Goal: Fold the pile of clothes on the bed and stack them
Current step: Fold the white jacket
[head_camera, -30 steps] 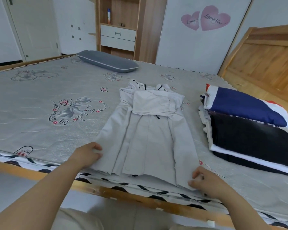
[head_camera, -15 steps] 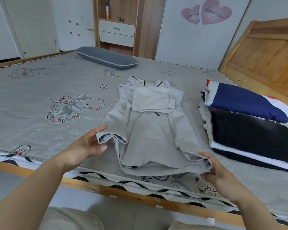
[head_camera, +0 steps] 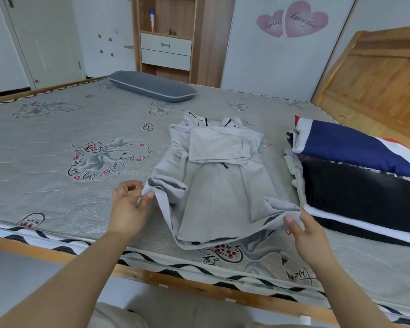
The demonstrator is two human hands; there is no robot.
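Both hands reach forward — left and right each pinching.

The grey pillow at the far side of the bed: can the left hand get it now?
Probably not: the left hand pinches the grey jacket's hem, and the pillow lies far across the mattress.

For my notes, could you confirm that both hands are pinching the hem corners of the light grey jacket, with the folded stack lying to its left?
Not quite: the head view shows the folded stack to the right of the light grey jacket. The left hand and right hand do pinch its hem corners.
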